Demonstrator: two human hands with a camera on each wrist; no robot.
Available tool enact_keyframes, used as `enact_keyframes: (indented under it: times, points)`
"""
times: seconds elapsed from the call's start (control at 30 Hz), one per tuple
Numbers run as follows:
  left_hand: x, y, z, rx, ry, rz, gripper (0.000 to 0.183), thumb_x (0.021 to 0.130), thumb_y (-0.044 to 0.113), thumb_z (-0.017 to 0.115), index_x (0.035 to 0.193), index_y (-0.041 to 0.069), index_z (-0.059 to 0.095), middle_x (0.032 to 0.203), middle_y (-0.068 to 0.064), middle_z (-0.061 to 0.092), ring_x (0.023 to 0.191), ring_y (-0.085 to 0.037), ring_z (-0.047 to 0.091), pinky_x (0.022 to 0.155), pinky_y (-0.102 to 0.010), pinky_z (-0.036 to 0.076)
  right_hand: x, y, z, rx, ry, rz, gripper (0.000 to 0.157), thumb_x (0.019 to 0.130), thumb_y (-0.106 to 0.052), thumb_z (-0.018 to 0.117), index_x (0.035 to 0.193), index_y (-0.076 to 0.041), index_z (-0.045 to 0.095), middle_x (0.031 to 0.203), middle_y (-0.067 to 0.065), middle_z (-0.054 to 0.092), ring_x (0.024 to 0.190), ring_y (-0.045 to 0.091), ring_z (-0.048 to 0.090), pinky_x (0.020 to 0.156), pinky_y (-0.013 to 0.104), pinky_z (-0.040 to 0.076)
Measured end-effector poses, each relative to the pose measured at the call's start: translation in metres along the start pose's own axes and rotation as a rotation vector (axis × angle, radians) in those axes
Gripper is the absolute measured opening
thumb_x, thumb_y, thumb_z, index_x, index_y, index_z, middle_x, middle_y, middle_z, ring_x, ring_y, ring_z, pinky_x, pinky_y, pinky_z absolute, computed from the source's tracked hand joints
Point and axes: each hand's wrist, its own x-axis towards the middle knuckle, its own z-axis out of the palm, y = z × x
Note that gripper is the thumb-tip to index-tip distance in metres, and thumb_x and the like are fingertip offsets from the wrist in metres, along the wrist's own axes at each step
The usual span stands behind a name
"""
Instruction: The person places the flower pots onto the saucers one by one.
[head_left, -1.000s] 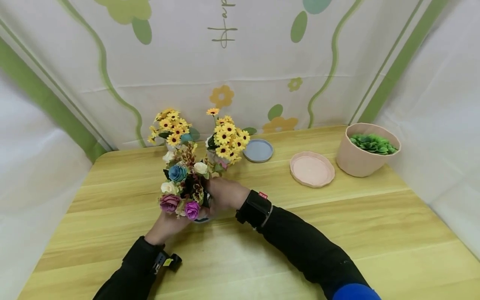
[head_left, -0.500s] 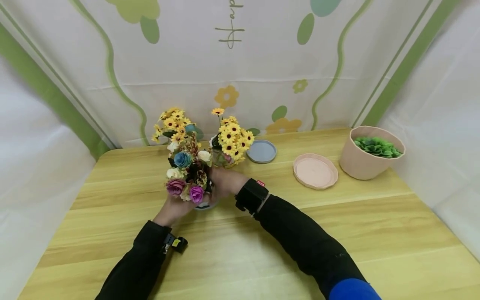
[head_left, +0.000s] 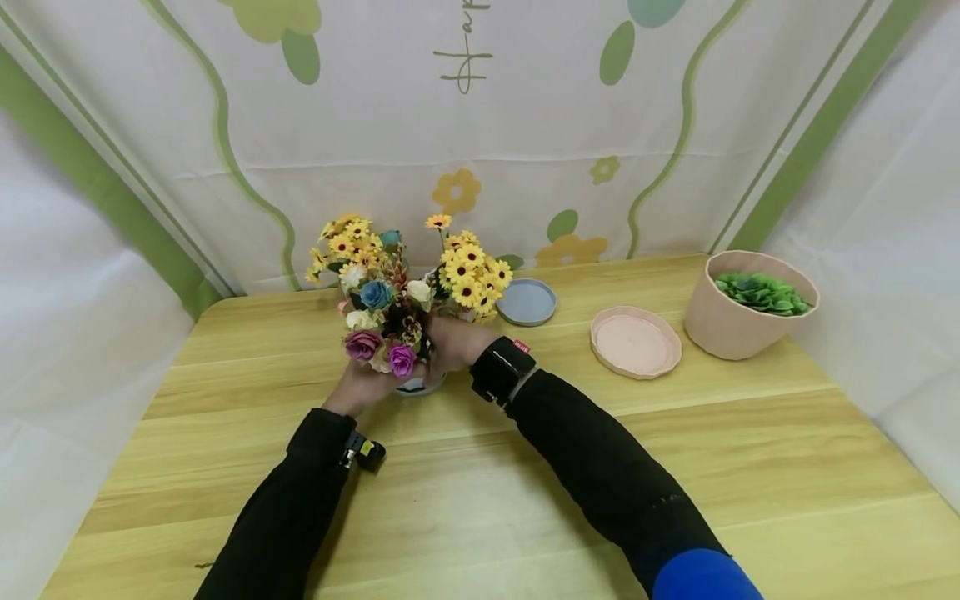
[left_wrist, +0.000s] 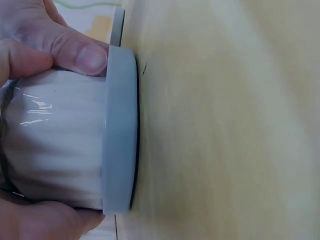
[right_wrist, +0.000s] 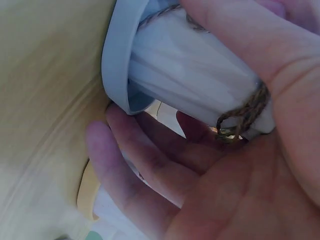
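A bouquet of artificial roses (head_left: 377,295) in blue, cream, pink and purple stands in a white wrapped flowerpot (left_wrist: 60,135). Brown twine (right_wrist: 245,117) circles the wrap. The flowerpot's base sits in a blue-grey saucer (left_wrist: 119,135), low at the tabletop. My left hand (head_left: 363,388) holds the flowerpot from the near left, partly under the blooms. From the right, my right hand (head_left: 456,343) grips it, thumb on one side and fingers reaching round by the saucer's rim. The blooms hide most of the pot in the head view.
Two pots of yellow daisies (head_left: 468,275) stand behind the bouquet, one with a yellow saucer (right_wrist: 89,190). A loose blue-grey saucer (head_left: 528,302) and a pink saucer (head_left: 636,342) lie rightward. A pink pot with green leaves (head_left: 750,304) stands far right.
Both hands have moved the flowerpot and its saucer away from the body, closer to the yellow daisies. The head view has shifted slightly.
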Motion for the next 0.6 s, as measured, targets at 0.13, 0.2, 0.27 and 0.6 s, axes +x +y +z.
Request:
enact_keyframes:
  times: [0.13, 0.2, 0.27, 0.6]
  points:
    - [0.008, 0.002, 0.000, -0.025, 0.016, 0.005, 0.090, 0.096, 0.008, 0.076, 0.166, 0.003, 0.020, 0.169, -0.024, 0.028, 0.160, -0.043, 0.024, 0.133, -0.059, 0.023, 0.003, 0.002, -0.006, -0.008, 0.016, 0.005, 0.111, 0.085, -0.027, 0.092, 0.166, 0.003, 0.022, 0.158, 0.018, 0.054, 0.135, 0.031, 0.061, 0.113, 0.037, 0.054]
    - [0.013, 0.003, 0.001, -0.017, 0.014, 0.012, 0.089, 0.097, 0.006, 0.075, 0.167, 0.002, 0.021, 0.169, -0.024, 0.029, 0.160, -0.043, 0.025, 0.133, -0.058, 0.024, 0.004, 0.004, -0.009, -0.007, 0.023, 0.006, 0.111, 0.084, -0.027, 0.092, 0.166, 0.002, 0.023, 0.160, 0.018, 0.051, 0.139, 0.032, 0.058, 0.115, 0.038, 0.053]
    - [0.018, 0.004, 0.002, -0.013, 0.012, 0.006, 0.086, 0.097, 0.005, 0.074, 0.166, 0.002, 0.022, 0.169, -0.024, 0.030, 0.160, -0.042, 0.027, 0.133, -0.057, 0.025, 0.005, 0.005, -0.012, -0.008, 0.027, 0.010, 0.115, 0.084, -0.028, 0.093, 0.167, 0.002, 0.019, 0.162, 0.018, 0.049, 0.142, 0.033, 0.056, 0.117, 0.038, 0.052]
    - [0.040, 0.006, 0.002, -0.045, -0.004, -0.053, 0.099, 0.099, 0.028, 0.078, 0.169, 0.006, 0.012, 0.174, -0.021, 0.020, 0.163, -0.039, 0.018, 0.136, -0.052, 0.019, 0.010, 0.013, -0.023, -0.032, 0.020, 0.041, 0.121, 0.087, -0.032, 0.089, 0.168, 0.004, 0.006, 0.170, 0.021, 0.036, 0.153, 0.035, 0.043, 0.124, 0.041, 0.045]
